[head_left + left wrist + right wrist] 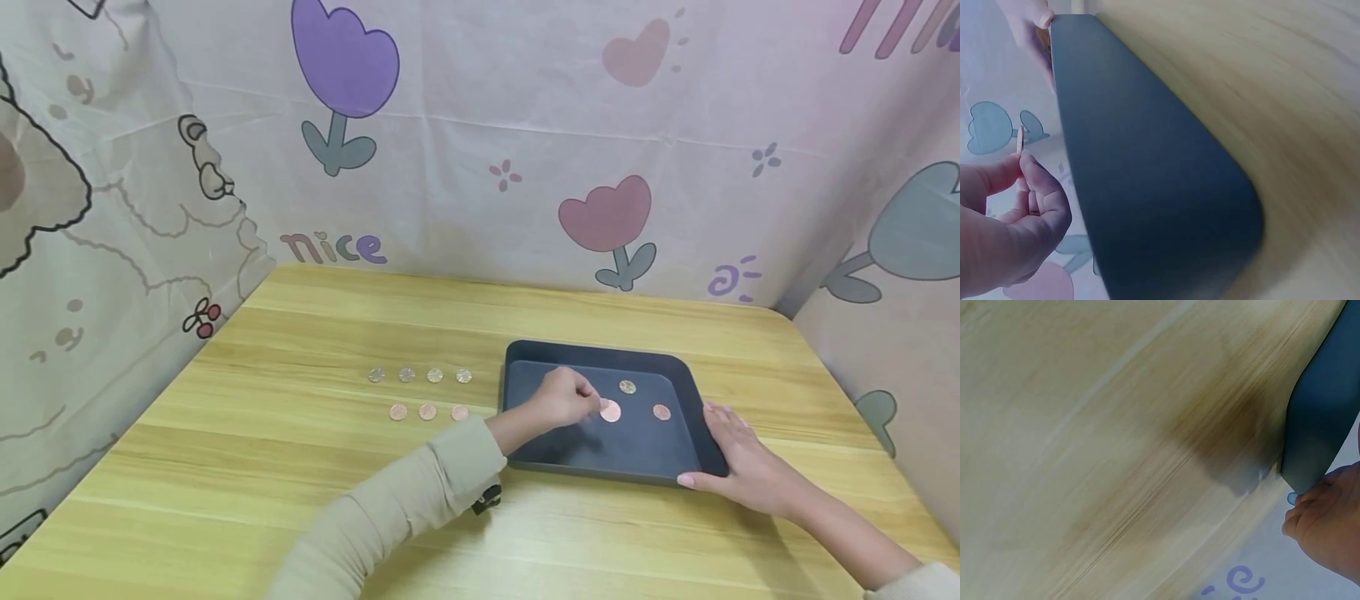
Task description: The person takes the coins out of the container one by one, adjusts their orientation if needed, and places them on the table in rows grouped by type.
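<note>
My left hand point(567, 397) reaches over the dark tray point(585, 473), pinching a copper-coloured coin point(611, 411) between thumb and forefinger. In the left wrist view that coin point(1020, 140) is seen edge-on, above the tray's rim. Inside the tray lie a gold-coloured coin point(627, 387) and another copper coin point(662, 412). My right hand point(750, 467) grips the tray's near right corner, thumb at the front wall and fingers along the right side. The right wrist view shows this hand point(1329, 519) against the tray's outer wall point(1322, 419).
Left of the tray, two rows of coins lie on the wooden table point(247, 433): several silvery and pale gold ones point(407, 376) behind, three copper ones point(427, 412) in front. A printed cloth point(465, 142) hangs along the table's back and sides.
</note>
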{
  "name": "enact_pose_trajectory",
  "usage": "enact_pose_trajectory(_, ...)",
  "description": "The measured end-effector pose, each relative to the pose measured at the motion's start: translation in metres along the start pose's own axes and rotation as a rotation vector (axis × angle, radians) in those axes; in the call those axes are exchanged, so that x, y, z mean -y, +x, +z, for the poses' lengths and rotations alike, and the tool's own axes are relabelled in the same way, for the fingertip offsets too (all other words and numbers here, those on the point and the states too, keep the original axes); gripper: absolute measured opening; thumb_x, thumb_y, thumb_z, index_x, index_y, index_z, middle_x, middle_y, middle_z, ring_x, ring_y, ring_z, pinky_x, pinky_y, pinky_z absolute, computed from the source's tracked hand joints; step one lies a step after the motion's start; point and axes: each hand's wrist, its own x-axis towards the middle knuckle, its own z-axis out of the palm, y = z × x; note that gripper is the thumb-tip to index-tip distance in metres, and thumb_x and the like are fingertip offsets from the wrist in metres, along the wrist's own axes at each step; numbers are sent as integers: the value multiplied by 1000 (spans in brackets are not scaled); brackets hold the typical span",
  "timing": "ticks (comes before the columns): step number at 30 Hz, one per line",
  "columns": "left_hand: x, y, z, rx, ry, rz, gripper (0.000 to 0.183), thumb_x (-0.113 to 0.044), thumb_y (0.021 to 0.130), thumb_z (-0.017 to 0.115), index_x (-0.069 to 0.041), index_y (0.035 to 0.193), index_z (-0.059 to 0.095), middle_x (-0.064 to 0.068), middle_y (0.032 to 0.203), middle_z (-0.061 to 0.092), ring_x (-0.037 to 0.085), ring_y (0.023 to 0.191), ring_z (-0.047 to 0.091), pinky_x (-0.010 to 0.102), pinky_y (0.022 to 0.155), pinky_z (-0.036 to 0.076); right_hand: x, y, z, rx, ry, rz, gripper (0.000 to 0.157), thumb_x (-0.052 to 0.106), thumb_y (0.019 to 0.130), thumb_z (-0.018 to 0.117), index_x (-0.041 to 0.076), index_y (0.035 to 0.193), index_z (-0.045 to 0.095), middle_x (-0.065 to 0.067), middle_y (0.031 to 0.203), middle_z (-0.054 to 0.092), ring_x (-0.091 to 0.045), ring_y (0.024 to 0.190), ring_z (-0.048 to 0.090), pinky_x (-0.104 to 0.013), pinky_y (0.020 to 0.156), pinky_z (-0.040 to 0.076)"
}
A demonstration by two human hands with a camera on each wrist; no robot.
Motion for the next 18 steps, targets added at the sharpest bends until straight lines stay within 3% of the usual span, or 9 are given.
enact_pose_trajectory(11,21,-11,-33,-40,-13,46,16,-10,85,63,3,80,70,16,75,70,25,70,67,18,54,48,0,0,0,10,8,-3,106,44,75,72,-17,140,15,-39,143,19,-55,132,15,-57,112,0)
enact_pose_trajectory(18,29,-16,-52,-69,-32,26,15,-8,84,63,5,80,69,10,65,65,7,55,52,16,53,44,-1,1,0,5,-5,-12,105,44,75,72,-17,139,16,-40,142,20,-55,132,15,-59,111,3)
